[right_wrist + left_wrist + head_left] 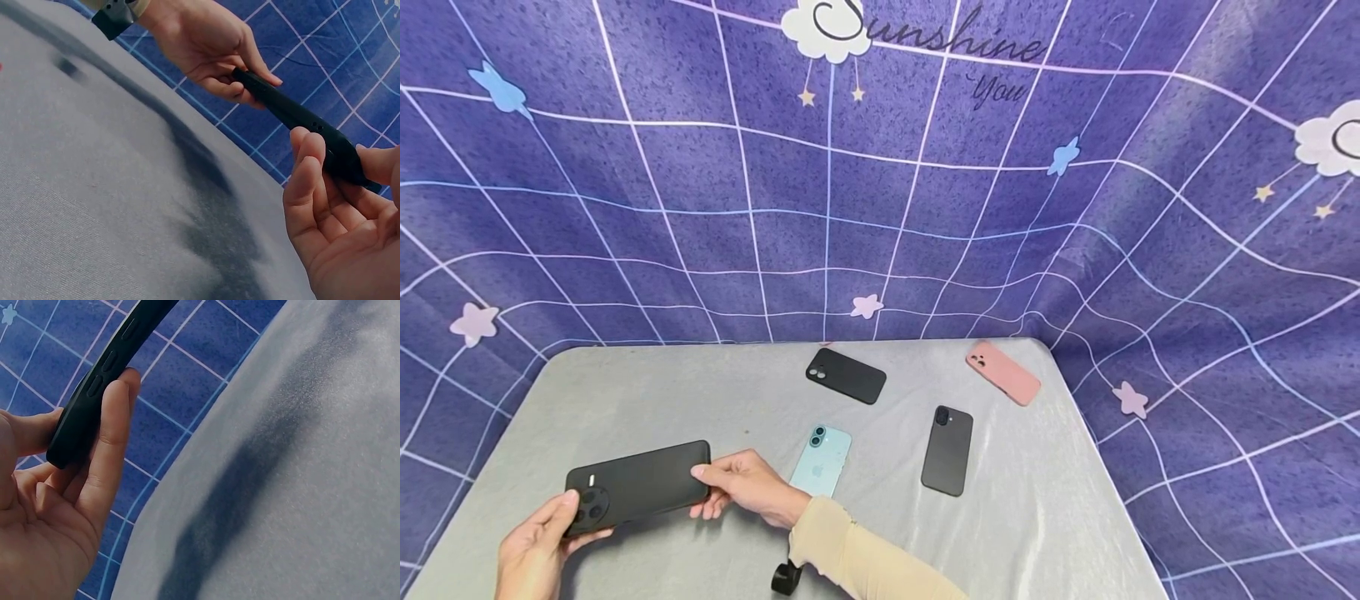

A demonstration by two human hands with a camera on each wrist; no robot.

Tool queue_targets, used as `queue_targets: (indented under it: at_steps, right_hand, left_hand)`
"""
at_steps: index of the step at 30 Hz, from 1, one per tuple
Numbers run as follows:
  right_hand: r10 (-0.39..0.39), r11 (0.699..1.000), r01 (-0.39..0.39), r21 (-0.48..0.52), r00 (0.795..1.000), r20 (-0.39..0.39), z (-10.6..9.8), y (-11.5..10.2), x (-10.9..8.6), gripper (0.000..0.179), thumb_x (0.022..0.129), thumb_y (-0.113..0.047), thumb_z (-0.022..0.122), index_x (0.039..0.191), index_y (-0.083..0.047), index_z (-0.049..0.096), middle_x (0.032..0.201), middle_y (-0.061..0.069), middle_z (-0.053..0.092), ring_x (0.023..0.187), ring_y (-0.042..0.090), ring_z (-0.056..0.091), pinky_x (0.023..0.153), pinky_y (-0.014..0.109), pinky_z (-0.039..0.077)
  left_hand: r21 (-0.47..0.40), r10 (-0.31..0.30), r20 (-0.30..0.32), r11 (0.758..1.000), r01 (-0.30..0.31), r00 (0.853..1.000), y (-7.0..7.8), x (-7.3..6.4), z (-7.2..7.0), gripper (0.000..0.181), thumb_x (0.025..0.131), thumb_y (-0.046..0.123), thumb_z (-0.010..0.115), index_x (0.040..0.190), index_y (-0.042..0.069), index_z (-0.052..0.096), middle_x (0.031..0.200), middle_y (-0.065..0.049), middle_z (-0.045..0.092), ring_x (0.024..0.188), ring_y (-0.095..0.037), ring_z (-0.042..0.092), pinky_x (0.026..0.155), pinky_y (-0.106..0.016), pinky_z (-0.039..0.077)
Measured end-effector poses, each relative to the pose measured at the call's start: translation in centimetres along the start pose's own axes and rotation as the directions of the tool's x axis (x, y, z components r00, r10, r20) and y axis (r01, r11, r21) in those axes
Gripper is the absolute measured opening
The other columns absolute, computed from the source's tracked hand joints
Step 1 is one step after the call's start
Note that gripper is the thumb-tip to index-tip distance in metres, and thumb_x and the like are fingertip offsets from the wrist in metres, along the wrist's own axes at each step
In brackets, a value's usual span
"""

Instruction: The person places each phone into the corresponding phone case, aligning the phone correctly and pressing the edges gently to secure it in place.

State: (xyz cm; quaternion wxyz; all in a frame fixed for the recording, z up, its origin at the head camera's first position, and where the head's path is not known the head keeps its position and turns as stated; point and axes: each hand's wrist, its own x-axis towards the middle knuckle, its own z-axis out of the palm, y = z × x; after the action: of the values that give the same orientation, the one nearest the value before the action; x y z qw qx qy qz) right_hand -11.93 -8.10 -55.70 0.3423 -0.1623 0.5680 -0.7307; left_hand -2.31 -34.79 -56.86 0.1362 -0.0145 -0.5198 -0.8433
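Holding the large black phone case [647, 483] at both short ends is the current grip: the left hand [535, 537] pinches the end with the camera ring [593, 502], and the right hand [751, 485] pinches the opposite end, thumb on the back. The case is raised above the table [1015, 533] at about 8 o'clock from the centre of the head view; the camera ring lies near 9 o'clock on the case. Expect a light load if the case is empty, a moderate one if a phone is fitted. The matte shell should be slightly flexible and not very slippery. Grasp by the edges and ends, clear of the camera ring, the likely fragile area, and of the side buttons [109, 360]. The face turned from the head camera is hidden, so a fitted phone cannot be confirmed. At 3 o'clock from the case, the sleeve [850, 546] and right wrist cover the lower part of a light blue phone [818, 467]. The left wrist view cuts off the far end of the case.
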Motion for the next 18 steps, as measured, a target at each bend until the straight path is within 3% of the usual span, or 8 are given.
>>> queue_targets:
  at_steps: [9,13,15,18]
  right_hand:
    - [-0.002,1.0,0.002,-0.01,1.0,-0.014,0.05,0.28,0.09,0.036,0.108,-0.023,0.067,0.107,0.012,0.076,0.079,0.021,0.078,0.057,0.006,0.066,0.056,0.019,0.053]
    - [-0.016,0.999,0.016,-0.036,1.0,-0.002,0.01,0.26,-0.03,0.038,0.109,-0.026,0.065,0.112,0.01,0.076,0.083,0.025,0.077,0.058,0.006,0.066,0.065,0.043,0.064]
    - [-0.015,0.999,0.015,-0.039,1.0,0.009,0.01,0.21,-0.11,0.039,0.11,-0.027,0.064,0.114,0.009,0.076,0.087,0.028,0.077,0.059,0.007,0.067,0.068,0.046,0.065]
    - [0.0,1.0,0.001,-0.018,0.999,0.032,0.07,0.15,-0.24,0.04,0.11,-0.028,0.063,0.116,0.01,0.075,0.092,0.032,0.076,0.06,0.008,0.067,0.066,0.037,0.065]
  left_hand:
    - [0.022,-0.004,-0.021,1.0,0.004,1.0,-0.02,-0.01,-0.12,0.046,0.111,-0.012,0.038,0.114,0.005,0.081,0.106,-0.008,0.081,0.084,-0.017,0.081,0.064,-0.035,0.066]
    - [0.014,-0.001,-0.007,1.0,0.001,1.0,-0.04,0.04,-0.25,0.046,0.111,-0.012,0.037,0.114,0.004,0.08,0.106,-0.009,0.081,0.085,-0.018,0.081,0.065,-0.035,0.066]
    - [0.0,0.005,0.003,1.0,-0.005,1.0,-0.03,0.04,-0.29,0.046,0.111,-0.012,0.036,0.114,0.003,0.08,0.106,-0.011,0.081,0.086,-0.018,0.081,0.065,-0.036,0.066]
    - [-0.016,0.015,0.01,1.0,-0.014,1.0,0.05,-0.03,-0.32,0.046,0.111,-0.013,0.036,0.115,0.001,0.08,0.106,-0.012,0.081,0.087,-0.018,0.081,0.065,-0.037,0.066]
